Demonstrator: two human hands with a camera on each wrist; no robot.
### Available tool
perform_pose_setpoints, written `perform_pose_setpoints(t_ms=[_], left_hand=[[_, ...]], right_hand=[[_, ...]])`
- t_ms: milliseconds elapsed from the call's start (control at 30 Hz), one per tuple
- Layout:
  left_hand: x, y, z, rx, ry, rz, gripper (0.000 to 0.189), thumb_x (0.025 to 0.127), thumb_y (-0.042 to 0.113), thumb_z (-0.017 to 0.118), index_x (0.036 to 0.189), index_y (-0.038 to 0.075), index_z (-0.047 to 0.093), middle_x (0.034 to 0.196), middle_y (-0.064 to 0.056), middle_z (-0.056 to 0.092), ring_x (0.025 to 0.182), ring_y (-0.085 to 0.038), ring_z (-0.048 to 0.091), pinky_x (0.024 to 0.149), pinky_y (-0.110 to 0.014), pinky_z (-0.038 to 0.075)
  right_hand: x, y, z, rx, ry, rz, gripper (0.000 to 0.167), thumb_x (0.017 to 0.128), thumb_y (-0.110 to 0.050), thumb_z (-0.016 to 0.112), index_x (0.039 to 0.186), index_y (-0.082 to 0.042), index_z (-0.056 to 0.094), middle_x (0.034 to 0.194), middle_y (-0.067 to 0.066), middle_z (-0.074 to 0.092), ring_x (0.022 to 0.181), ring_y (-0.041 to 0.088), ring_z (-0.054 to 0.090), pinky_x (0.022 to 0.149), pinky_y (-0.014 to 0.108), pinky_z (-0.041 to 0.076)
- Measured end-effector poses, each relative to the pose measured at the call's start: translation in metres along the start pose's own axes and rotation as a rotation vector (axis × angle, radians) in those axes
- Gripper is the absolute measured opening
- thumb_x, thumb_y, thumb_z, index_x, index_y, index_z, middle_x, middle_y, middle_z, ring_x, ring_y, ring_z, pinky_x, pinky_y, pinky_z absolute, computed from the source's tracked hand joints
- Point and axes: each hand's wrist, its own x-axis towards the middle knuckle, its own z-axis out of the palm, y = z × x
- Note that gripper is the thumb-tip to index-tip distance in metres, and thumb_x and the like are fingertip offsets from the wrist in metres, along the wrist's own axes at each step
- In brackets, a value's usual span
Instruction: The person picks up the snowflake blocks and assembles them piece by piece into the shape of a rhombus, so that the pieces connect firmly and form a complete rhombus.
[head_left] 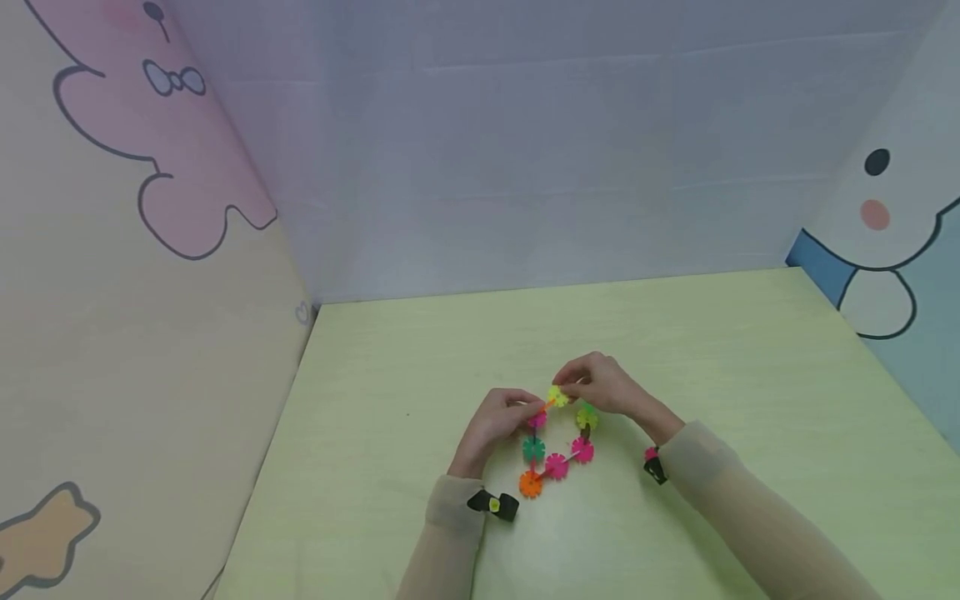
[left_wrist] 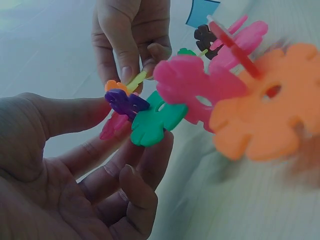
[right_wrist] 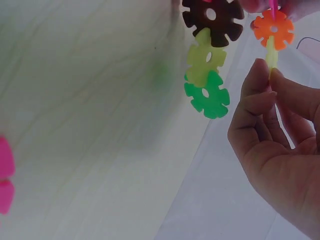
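Notched plastic flower discs are linked into a chain that curves into a near ring between both hands. My left hand [head_left: 495, 423] pinches a pink disc [left_wrist: 113, 126] between thumb and fingers, beside purple [left_wrist: 125, 102] and teal [left_wrist: 159, 119] discs. Thumb and forefinger of my right hand [head_left: 606, 385] pinch the yellow disc [right_wrist: 271, 52] at one end, slotted to an orange disc [right_wrist: 274, 29]. At the other end hangs a green disc [right_wrist: 207, 97], apart from the yellow one, below light-yellow [right_wrist: 204, 60] and dark brown [right_wrist: 212, 15] discs. A larger-looking orange disc [head_left: 530, 484] is lowest in the head view.
The pale yellow-green table [head_left: 390, 400] lies under both hands. A plain light curtain [head_left: 525, 167] rises behind its back edge, and cartoon-printed panels [head_left: 150, 333] flank it. Dark straps [head_left: 495, 504] sit around both sleeves.
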Motion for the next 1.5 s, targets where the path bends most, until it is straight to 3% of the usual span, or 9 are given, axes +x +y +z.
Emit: perform_pose_setpoints(t_ms=[233,567,800,967,1200,1500], left_hand=[[0.001,0.001,0.003,0.011,0.029,0.021,0.018,0.088,0.028,0.070,0.088,0.011,0.074,0.069,-0.001,0.064,0.060,-0.015,0.053,0.053,-0.026,0.040],[0.001,0.003,0.007,0.010,0.045,0.033,0.019,0.088,0.028,0.069,0.092,0.009,0.074,0.065,0.002,0.056,0.055,-0.011,0.043,0.050,-0.024,0.033],[0.001,0.002,0.007,0.010,0.044,0.067,0.019,0.090,0.025,0.067,0.091,0.008,0.075,0.075,0.002,0.061,0.066,-0.011,0.047,0.059,-0.025,0.035],[0.001,0.002,0.007,0.005,0.047,0.070,0.019,0.090,0.025,0.068,0.091,0.008,0.075,0.078,0.001,0.064,0.068,-0.013,0.050,0.060,-0.026,0.039],[-0.001,0.003,0.007,0.027,0.068,0.052,0.017,0.089,0.025,0.069,0.091,0.008,0.076,0.083,0.001,0.064,0.068,-0.013,0.049,0.059,-0.026,0.039],[-0.002,0.003,0.007,0.047,0.083,0.039,0.017,0.088,0.024,0.070,0.092,0.009,0.075,0.084,0.001,0.064,0.068,-0.013,0.048,0.059,-0.026,0.039]], right_hand=[[0.001,0.000,0.001,-0.012,0.001,-0.017,0.014,0.092,-0.004,0.063,0.102,-0.004,0.071,0.094,0.005,0.069,0.075,0.019,0.066,0.068,0.031,0.053],[0.004,0.002,0.007,-0.018,0.011,-0.049,0.011,0.091,-0.005,0.065,0.100,-0.004,0.072,0.087,0.001,0.068,0.075,0.021,0.063,0.068,0.030,0.052],[0.000,0.000,0.006,-0.076,0.032,-0.045,0.014,0.090,-0.008,0.066,0.102,-0.003,0.071,0.091,0.001,0.068,0.077,0.017,0.063,0.070,0.031,0.052],[-0.008,-0.002,-0.004,-0.109,0.064,-0.037,0.016,0.090,-0.008,0.066,0.104,-0.002,0.071,0.094,0.002,0.068,0.078,0.016,0.062,0.070,0.032,0.052],[-0.025,0.006,-0.020,-0.132,0.059,-0.043,0.018,0.092,-0.010,0.064,0.106,-0.001,0.070,0.093,0.003,0.068,0.079,0.026,0.064,0.066,0.033,0.051],[-0.049,0.023,-0.039,-0.209,0.015,-0.025,0.021,0.089,-0.010,0.067,0.107,0.001,0.068,0.096,0.004,0.068,0.081,0.019,0.063,0.069,0.034,0.051]])
